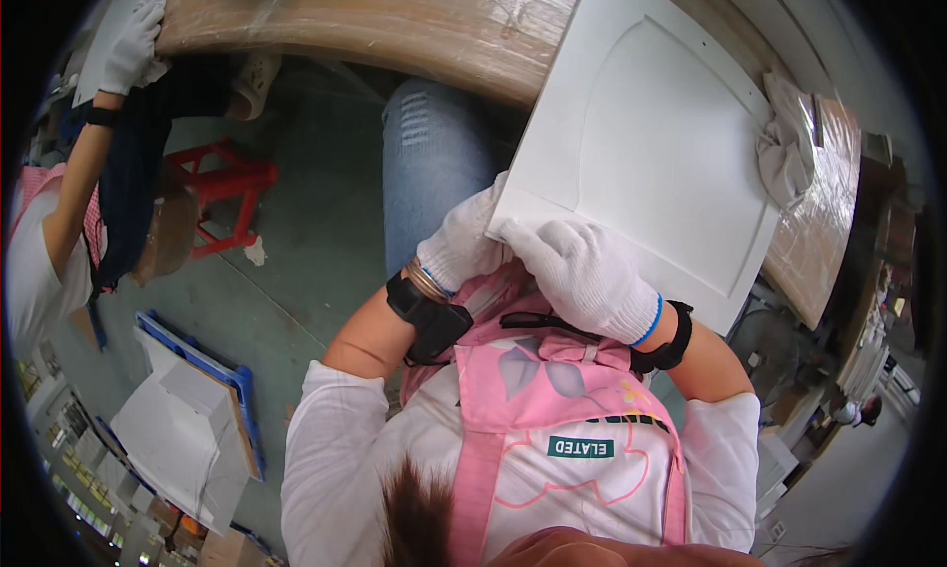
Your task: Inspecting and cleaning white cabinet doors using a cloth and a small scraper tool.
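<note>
A white panel with a raised curved moulding, like a cabinet door [671, 163], lies tilted across the table edge, its near corner over my lap. My left hand [466, 240], in a white knit glove, grips the near left corner, with its fingertips partly hidden behind the panel. My right hand [590, 279], gloved too, is closed on the near edge by that corner, its thumb side pressed against the rim. Whether something small is pinched under the right fingers cannot be seen.
A table wrapped in brown material and clear film [375, 30] runs along the far side. A crumpled grey cloth [787, 148] lies beside the panel. At left are a red stool [222, 187], a blue-framed trolley with white panels [187, 419] and a co-worker's gloved hand [133, 44].
</note>
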`<state>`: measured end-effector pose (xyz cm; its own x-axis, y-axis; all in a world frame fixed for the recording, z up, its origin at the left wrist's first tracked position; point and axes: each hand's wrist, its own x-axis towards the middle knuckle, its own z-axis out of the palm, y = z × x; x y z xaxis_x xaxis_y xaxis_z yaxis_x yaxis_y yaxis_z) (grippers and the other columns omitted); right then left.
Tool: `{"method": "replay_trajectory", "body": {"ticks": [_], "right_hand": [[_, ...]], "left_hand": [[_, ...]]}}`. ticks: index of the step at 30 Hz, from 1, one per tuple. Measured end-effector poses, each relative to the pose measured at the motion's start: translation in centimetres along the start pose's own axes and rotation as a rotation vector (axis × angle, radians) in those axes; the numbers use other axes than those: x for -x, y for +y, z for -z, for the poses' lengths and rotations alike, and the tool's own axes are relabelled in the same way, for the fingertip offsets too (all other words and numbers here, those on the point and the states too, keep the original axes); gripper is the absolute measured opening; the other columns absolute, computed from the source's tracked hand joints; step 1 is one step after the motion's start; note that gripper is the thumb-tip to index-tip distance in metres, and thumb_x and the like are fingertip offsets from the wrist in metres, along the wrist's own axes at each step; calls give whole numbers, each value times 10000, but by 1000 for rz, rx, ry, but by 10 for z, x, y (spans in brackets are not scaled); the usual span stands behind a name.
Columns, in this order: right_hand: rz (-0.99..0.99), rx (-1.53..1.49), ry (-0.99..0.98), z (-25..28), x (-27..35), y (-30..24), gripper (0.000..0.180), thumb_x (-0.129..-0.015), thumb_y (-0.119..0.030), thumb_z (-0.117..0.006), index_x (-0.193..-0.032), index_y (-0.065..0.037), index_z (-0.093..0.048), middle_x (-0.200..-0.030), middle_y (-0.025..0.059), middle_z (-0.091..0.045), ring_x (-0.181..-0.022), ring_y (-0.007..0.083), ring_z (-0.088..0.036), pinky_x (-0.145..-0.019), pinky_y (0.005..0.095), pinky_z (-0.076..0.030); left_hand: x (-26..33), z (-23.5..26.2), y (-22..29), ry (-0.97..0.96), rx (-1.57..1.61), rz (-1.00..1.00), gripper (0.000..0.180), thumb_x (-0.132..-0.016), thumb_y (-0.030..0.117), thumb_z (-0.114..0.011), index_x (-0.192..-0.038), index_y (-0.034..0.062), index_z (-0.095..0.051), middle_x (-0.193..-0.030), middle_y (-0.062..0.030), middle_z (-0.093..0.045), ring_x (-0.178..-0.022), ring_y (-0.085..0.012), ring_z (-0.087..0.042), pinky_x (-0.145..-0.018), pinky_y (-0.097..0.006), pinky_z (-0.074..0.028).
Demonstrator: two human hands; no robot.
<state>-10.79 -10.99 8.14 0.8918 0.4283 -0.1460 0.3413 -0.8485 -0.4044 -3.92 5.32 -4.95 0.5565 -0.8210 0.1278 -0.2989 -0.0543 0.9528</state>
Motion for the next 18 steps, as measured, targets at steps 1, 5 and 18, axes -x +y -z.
{"method": "replay_trajectory", "body": {"ticks": [1, 5, 18], "right_hand": [[-55, -33, 108, -2, -1, 1, 551, -803, -98, -584, -1350, -107, -525, -904, 98, -595, -762, 295, -639, -626, 387, -523], [-89, 62, 126, -4, -2, -1, 562, -797, -69, -583, -1353, -128, -524, -940, 99, -611, -803, 312, -648, -656, 404, -536], [-95, -13, -91, 8, -3, -1, 557, -789, -83, -601, -1338, -138, -524, -938, 113, -609, -855, 319, -660, -694, 425, -543]], "left_hand": [[-2, -1, 3, -8, 345, 167, 508, -1078, 359, -271, -1461, 40, -372, -1423, -117, -496, -1307, -257, -486, -1108, -375, -384], [-3, -7, -1, 119, 480, 56, 488, -933, 153, -643, -1364, 38, -446, -1256, -132, -572, -1140, -247, -588, -972, -307, -474], [-5, -8, -5, 10, 1611, 269, 427, -1095, 305, -269, -1423, 57, -386, -1328, -98, -524, -1204, -200, -541, -993, -343, -482]]}}
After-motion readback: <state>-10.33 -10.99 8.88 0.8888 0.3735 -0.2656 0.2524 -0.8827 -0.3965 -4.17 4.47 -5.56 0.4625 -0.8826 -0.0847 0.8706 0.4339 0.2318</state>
